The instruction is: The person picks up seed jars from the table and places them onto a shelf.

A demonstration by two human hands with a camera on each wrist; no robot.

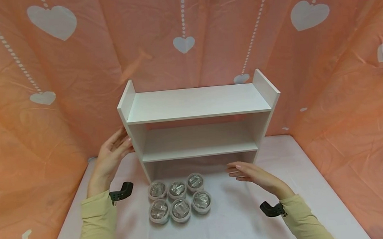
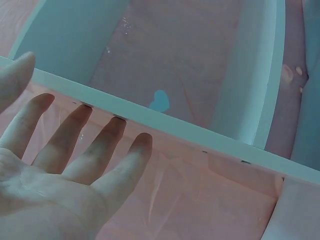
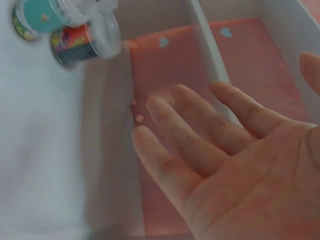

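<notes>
A white shelf unit (image 1: 195,103) stands upright at the back of the table. The left hand (image 1: 110,158) is at its left side panel, fingers extended; in the left wrist view the fingertips of that hand (image 2: 75,165) lie along the panel's edge. The right hand (image 1: 261,178), fingers spread and holding nothing, hovers in front of the unit's lower right corner. In the right wrist view this hand (image 3: 235,155) shows its palm. Several round clear-lidded jars (image 1: 181,209) sit in two rows before the unit's left half.
The table (image 1: 237,230) has a white cover. Orange cloth (image 1: 155,34) with white hearts hangs behind and at both sides. Two jars (image 3: 75,45) with coloured labels show at the top left of the right wrist view. The unit's visible shelves hold nothing.
</notes>
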